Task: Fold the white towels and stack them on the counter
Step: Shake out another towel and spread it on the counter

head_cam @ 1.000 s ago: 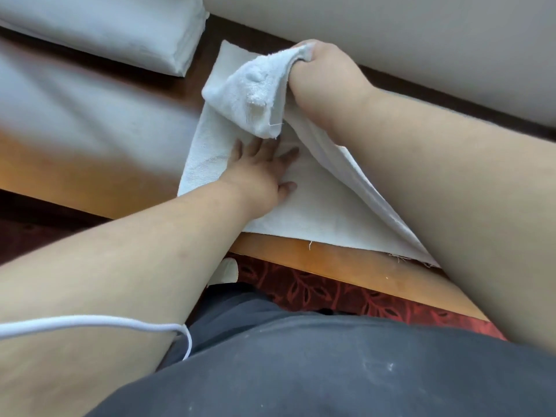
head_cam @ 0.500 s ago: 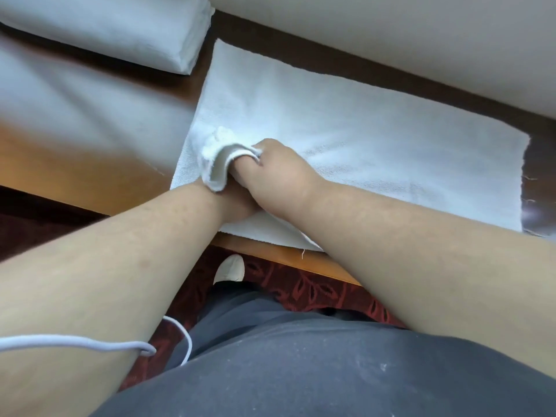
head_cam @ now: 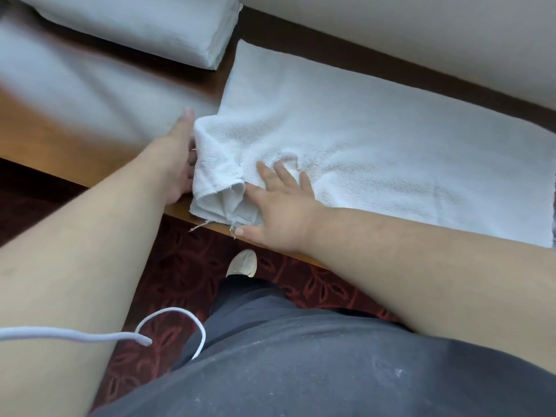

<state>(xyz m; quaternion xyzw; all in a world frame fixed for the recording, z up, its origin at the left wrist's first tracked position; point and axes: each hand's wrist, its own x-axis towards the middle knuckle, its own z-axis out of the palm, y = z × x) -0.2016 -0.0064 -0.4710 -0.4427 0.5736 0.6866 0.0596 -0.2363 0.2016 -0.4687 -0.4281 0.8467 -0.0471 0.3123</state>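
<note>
A white towel [head_cam: 376,139] lies spread lengthwise on the wooden counter [head_cam: 60,136], its near left corner bunched into a loose fold at the counter's front edge. My left hand [head_cam: 177,164] rests against the left side of that bunched corner, fingers mostly straight and partly hidden behind the cloth. My right hand [head_cam: 279,206] lies flat with spread fingers on the towel just right of the fold. A stack of folded white towels [head_cam: 144,25] sits at the back left of the counter.
A pale wall [head_cam: 421,34] runs along the back of the counter. Below the front edge are a dark red patterned carpet [head_cam: 186,266], my shoe [head_cam: 242,263] and my dark trousers. A white cord [head_cam: 90,335] hangs across my left forearm.
My right hand brought the lifted corner down to the near left, let go of it and now lies flat on the towel. My left hand slid out to the left side of the bunch.
</note>
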